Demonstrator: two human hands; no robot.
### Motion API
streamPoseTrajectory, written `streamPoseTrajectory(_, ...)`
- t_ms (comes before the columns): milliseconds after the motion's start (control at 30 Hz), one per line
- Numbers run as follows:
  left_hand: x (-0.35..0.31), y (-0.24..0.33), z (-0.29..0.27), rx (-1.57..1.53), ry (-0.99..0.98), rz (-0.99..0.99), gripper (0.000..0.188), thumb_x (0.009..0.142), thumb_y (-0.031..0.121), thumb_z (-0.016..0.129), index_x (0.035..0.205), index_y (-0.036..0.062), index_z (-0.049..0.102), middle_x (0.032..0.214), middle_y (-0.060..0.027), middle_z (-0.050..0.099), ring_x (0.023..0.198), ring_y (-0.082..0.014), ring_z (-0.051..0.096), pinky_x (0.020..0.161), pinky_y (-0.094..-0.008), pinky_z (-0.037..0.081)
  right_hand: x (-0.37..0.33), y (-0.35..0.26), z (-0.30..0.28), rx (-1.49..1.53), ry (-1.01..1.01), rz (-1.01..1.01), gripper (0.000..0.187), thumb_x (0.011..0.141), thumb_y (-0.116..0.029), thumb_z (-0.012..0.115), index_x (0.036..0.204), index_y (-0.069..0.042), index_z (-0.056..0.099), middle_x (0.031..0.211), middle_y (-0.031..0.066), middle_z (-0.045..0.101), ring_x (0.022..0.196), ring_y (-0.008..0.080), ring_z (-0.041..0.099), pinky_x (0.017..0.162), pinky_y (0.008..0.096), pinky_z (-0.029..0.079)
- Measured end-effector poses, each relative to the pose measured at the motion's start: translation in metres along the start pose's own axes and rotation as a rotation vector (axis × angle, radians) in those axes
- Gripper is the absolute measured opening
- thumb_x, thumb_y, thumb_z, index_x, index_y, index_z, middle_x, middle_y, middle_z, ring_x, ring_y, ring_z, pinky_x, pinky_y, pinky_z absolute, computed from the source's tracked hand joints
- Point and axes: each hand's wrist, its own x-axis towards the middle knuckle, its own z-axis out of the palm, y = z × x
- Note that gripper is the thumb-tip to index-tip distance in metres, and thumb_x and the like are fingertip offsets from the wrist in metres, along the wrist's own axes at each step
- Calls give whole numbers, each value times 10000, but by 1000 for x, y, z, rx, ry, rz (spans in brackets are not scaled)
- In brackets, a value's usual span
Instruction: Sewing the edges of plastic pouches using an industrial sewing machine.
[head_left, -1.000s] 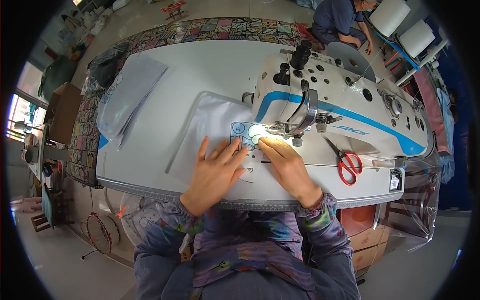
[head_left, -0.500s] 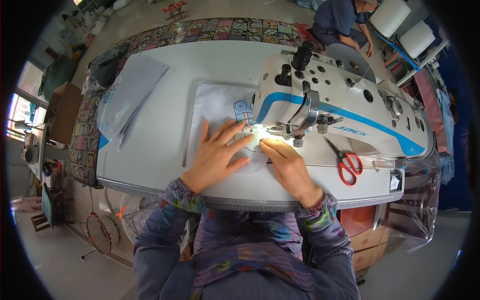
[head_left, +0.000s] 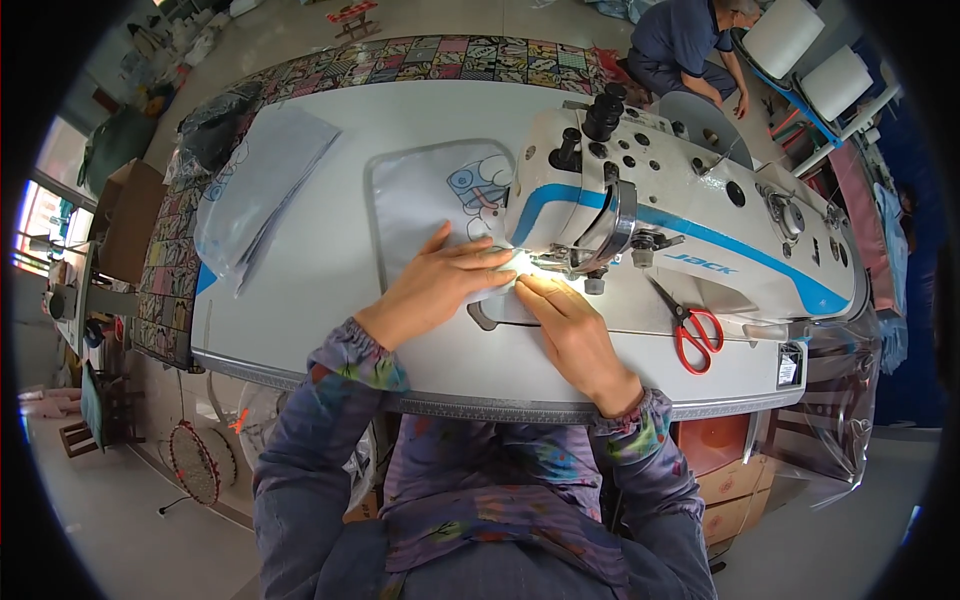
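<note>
While our L hand [head_left: 425, 290] lies on a whitish printed panel [head_left: 410, 200], fingers outstretched and unclenched, our R hand [head_left: 578, 345] is at the panel's near R edge, fingertips bent down by the lit needle area [head_left: 540, 270]. We can't tell if those R fingers pinch the panel or just press it. The panel spreads fwd & L from our L fingers, flat on the white tabletop [head_left: 440, 365], w/ its blue print [head_left: 475, 190] just beyond them. We've got the sewing machine [head_left: 690, 215] fwd & R of both hands' fingers, its head [head_left: 560, 190] just past the R fingertips. Red-handled scissors [head_left: 684, 316] lie R of our R fingers, apart; a stack of pale sheets [head_left: 265, 190] lies well L & fwd of our L fingers.
</note>
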Motion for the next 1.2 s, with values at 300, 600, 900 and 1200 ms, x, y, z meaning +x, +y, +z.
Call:
streamPoseTrajectory(300,-29,72,11,117,96,-106,465,992,120,597,1455,142,635,1535,-61,598,1444,-318,543,1241,-572,360,-1,2,1,-4,44,-30,547,833,75,640,1377,17,645,1371,188,671,1199,401,659,1046,461,536)
streamPoseTrajectory(600,-30,71,12,48,208,-90,436,951,131,704,1386,119,676,1477,-83,603,1401,-318,561,1214,-576,383,-25,-21,-11,106,79,9,430,791,100,662,1206,1,720,1166,174,678,1080,391,667,947,455,547)
streamPoseTrajectory(900,-40,-47,-43,245,529,-331,284,929,94,710,1212,75,714,1273,-123,713,1220,-343,651,1071,-510,484,-14,-17,-7,-32,119,26,475,766,104,679,1209,-50,755,1041,114,603,958,322,597,863,427,474)
streamPoseTrajectory(1200,-138,-173,-87,618,373,-863,321,1003,182,682,1297,54,702,1271,-156,723,1172,-384,680,954,-492,556,3,6,4,-210,91,75,491,872,61,674,1339,-91,706,1013,104,579,881,309,620,776,443,476)
